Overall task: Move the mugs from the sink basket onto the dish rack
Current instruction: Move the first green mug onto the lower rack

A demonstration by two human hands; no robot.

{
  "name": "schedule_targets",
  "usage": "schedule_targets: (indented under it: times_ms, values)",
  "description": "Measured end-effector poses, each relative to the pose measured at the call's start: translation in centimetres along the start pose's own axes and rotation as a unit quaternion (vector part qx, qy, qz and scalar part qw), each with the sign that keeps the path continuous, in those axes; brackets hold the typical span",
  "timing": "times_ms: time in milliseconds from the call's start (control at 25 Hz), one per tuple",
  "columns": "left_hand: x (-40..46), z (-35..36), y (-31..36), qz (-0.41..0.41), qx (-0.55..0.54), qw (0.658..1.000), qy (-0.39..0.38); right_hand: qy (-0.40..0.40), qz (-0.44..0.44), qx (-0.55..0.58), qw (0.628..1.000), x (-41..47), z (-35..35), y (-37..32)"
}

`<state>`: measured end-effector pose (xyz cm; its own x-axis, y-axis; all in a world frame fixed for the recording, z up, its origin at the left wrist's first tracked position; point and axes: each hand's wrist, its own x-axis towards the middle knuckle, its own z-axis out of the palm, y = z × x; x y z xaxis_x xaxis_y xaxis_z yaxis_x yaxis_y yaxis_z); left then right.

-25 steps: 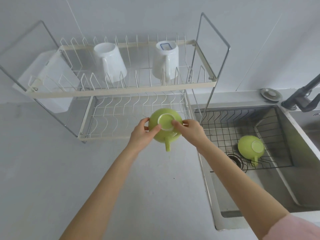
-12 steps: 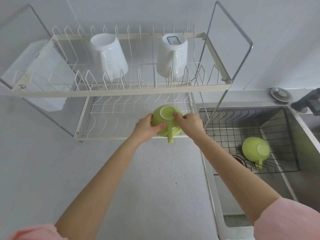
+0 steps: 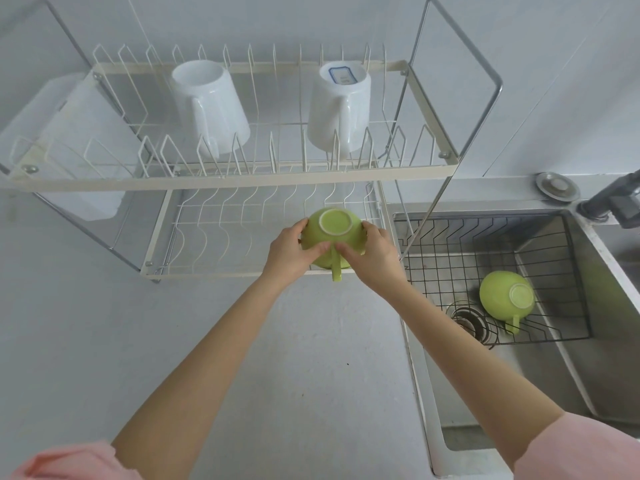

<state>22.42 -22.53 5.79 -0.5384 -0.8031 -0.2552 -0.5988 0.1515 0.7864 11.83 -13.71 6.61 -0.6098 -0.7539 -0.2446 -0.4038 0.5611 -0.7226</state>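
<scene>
An upside-down green mug [image 3: 334, 233] sits at the right end of the dish rack's lower tier [image 3: 221, 233], handle pointing toward me over the front rail. My left hand [image 3: 289, 252] grips its left side and my right hand [image 3: 372, 254] grips its right side. A second green mug [image 3: 504, 299] lies upside down in the black wire sink basket [image 3: 457, 258], near its front right corner. Two white mugs [image 3: 211, 105] [image 3: 337, 109] stand upside down on the rack's upper tier.
A white plastic container [image 3: 79, 150] hangs at the rack's left end. The steel sink [image 3: 602, 341] holds the basket, with a drain [image 3: 467, 320] under it. A dark faucet [image 3: 616, 202] and a round metal cap [image 3: 557, 187] sit at the sink's back right.
Both hands carried the green mug away from me and lowered it over the right end of the lower tier. The mug in the basket has not moved.
</scene>
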Motion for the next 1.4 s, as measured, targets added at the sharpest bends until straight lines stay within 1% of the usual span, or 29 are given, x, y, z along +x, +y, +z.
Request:
schedule_targets:
  times_ms: [280, 680, 840, 1000, 1080, 1200, 1280, 1400]
  values:
    - [2.4, 0.3, 0.8, 0.017, 0.024, 0.999, 0.015, 0.014, 0.007, 0.028, 0.999, 2.0, -0.4, -0.7]
    - [4.9, 0.8, 1.3, 0.032, 0.014, 0.999, 0.022, 0.04, 0.014, 0.082, 0.996, 4.3, -0.1, -0.2]
    - [4.8, 0.7, 1.2, 0.033, 0.006, 0.999, 0.029, 0.04, 0.01, 0.064, 0.997, 4.5, -0.2, -0.2]
    - [4.2, 0.8, 1.4, 0.037, 0.015, 0.998, 0.045, 0.044, -0.026, -0.006, 0.999, 4.3, -0.2, -0.1]
    - [3.6, 1.0, 1.5, 0.037, 0.039, 0.997, 0.054, 0.049, -0.055, -0.034, 0.997, 3.5, 0.0, 0.1]
    - [2.2, 0.7, 1.4, 0.054, 0.11, 0.99, 0.07, 0.059, -0.089, -0.053, 0.993, 2.0, 0.0, 0.4]
    - [0.8, 0.3, 1.3, 0.081, 0.164, 0.98, 0.076, 0.058, -0.103, -0.062, 0.991, 0.9, -0.2, 0.6]
    - [-1.7, 0.0, 1.2, 0.128, 0.253, 0.956, 0.075, 0.05, -0.119, -0.078, 0.989, -1.2, -0.7, 1.1]
